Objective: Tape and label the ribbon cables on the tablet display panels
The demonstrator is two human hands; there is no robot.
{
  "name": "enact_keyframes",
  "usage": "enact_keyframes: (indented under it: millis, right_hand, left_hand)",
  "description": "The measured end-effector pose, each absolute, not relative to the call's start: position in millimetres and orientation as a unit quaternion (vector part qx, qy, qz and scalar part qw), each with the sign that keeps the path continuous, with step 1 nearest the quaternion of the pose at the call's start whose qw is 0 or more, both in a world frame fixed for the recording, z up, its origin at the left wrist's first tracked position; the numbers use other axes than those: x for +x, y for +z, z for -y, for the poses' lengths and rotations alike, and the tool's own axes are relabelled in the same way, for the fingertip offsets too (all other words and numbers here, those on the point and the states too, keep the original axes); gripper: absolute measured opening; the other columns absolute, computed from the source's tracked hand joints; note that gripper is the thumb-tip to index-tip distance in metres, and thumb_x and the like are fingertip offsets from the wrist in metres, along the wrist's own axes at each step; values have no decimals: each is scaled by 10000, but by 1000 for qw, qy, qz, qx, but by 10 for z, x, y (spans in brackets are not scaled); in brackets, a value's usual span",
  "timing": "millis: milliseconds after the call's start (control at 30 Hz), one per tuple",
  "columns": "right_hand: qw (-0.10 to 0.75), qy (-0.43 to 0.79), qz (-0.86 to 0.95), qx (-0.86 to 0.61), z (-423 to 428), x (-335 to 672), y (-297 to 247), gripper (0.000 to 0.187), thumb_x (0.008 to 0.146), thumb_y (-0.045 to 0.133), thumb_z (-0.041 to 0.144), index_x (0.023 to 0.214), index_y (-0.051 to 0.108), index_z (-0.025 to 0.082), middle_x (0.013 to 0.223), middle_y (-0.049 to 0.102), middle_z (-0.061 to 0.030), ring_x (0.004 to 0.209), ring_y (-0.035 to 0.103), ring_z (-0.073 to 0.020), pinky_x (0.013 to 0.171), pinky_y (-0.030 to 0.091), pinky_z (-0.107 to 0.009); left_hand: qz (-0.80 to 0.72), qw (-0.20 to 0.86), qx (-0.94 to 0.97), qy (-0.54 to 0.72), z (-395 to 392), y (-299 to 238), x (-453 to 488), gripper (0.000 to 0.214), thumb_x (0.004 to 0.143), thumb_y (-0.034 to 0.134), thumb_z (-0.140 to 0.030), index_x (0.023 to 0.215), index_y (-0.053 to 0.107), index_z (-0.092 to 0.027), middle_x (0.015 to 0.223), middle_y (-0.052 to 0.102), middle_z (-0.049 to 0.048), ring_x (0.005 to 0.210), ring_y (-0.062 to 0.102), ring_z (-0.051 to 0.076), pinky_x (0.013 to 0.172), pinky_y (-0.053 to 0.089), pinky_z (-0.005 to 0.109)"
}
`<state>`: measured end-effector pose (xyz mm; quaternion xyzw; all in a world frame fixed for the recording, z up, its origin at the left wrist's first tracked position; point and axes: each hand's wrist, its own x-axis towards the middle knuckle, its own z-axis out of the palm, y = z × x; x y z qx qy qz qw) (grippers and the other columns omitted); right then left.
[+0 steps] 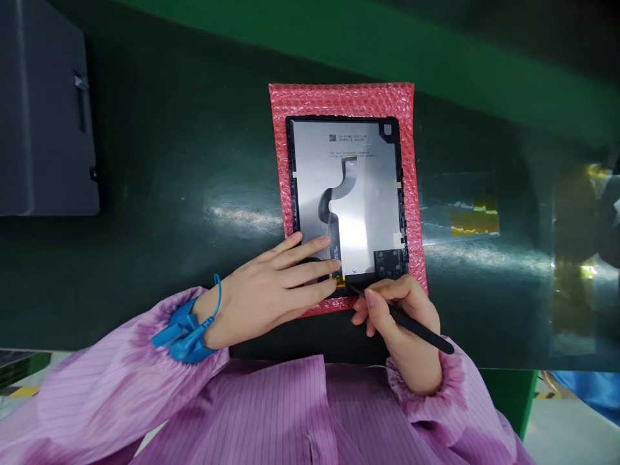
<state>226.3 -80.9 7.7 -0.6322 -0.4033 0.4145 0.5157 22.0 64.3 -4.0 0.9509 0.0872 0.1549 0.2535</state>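
A tablet display panel lies back side up on a red bubble-wrap bag. Across its silver back runs a dark flex cable, which ends near an orange-yellow connector piece at the lower edge. My left hand rests flat over the panel's lower left, fingers stretched out and slightly apart, the fingertips at the cable and connector. In my right hand is a pair of black tweezers, held like a pen. Their tip points at the connector; whether it touches cannot be made out.
A dark grey case stands at the left on the green table mat. To the right lie a clear film with an amber strip and a larger amber film sheet. A blue wrist strap circles my left wrist.
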Motion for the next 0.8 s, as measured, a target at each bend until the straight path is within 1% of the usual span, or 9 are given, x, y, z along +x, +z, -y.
enact_keyframes:
  millis: [267, 367, 500, 567, 633, 700, 733, 767, 800]
  right_hand:
    - [506, 402, 395, -653, 798, 2250, 94, 208, 963, 726, 191, 841, 569, 251, 760, 753, 29, 528, 713, -124, 395, 498, -193]
    - [543, 359, 355, -671, 792, 2260, 111, 187, 988, 706, 249, 860, 570, 242, 732, 742, 28, 482, 666, -109, 371, 466, -188]
    - [595, 332, 289, -673, 788, 2287, 119, 198, 1015, 674, 321, 893, 540, 239, 695, 705, 50, 460, 618, -88, 348, 403, -152]
    - [598, 340, 285, -667, 789, 2295, 115, 207, 1008, 682, 336, 898, 537, 240, 695, 704, 50, 466, 619, -90, 348, 397, -145]
    - [600, 344, 290, -662, 793, 2299, 108, 217, 1000, 692, 343, 894, 536, 238, 698, 707, 44, 473, 626, -94, 346, 394, -144]
    - [601, 345, 293, -659, 799, 2301, 102, 225, 997, 695, 346, 889, 531, 237, 696, 705, 42, 475, 628, -96, 342, 385, -143]
    - [602, 345, 294, -657, 802, 2302, 102, 226, 996, 696, 346, 889, 530, 236, 695, 704, 42, 474, 627, -97, 340, 382, -143]
    - [603, 347, 295, -655, 805, 2304, 103, 226, 995, 697, 346, 890, 530, 236, 697, 703, 41, 474, 625, -97, 340, 383, -145]
    - [602, 350, 294, -654, 807, 2305, 106, 222, 995, 697, 344, 891, 533, 235, 700, 704, 39, 474, 624, -97, 341, 385, -146]
  left_hand:
    - [-88, 243, 956, 139, -638, -47, 200, 285, 1107, 495, -251, 1309, 690, -198, 1475, 669, 13, 1543, 431, 292, 1315, 324, 511]
    - [-95, 227, 959, 138, -599, -73, 203, 309, 1097, 518, -240, 1371, 659, -228, 1488, 658, -3, 1565, 395, 273, 1335, 279, 493]
    - [-110, 177, 965, 162, -499, -121, 278, 393, 1065, 591, -268, 1458, 600, -269, 1432, 695, 1, 1531, 446, 288, 1345, 187, 578]
    - [-113, 180, 965, 155, -465, -115, 307, 480, 1044, 645, -340, 1510, 556, -268, 1437, 689, 30, 1535, 437, 313, 1337, 185, 603]
    - [-112, 228, 955, 153, -467, -86, 264, 610, 1020, 665, -457, 1571, 489, -265, 1528, 616, 71, 1577, 360, 338, 1331, 234, 577]
    - [-132, 329, 920, 168, -511, -55, 88, 719, 1004, 651, -539, 1629, 402, -285, 1651, 475, 99, 1603, 297, 353, 1312, 310, 530]
    - [-152, 397, 885, 191, -547, -47, -63, 736, 1010, 625, -573, 1645, 370, -302, 1677, 435, 102, 1593, 322, 352, 1290, 364, 505]
    - [-182, 468, 837, 217, -591, -46, -258, 735, 1015, 592, -613, 1649, 359, -322, 1678, 437, 99, 1559, 398, 345, 1256, 423, 485]
    - [-214, 540, 774, 251, -643, -50, -494, 724, 1014, 548, -669, 1637, 376, -344, 1629, 512, 81, 1483, 515, 327, 1207, 488, 460]
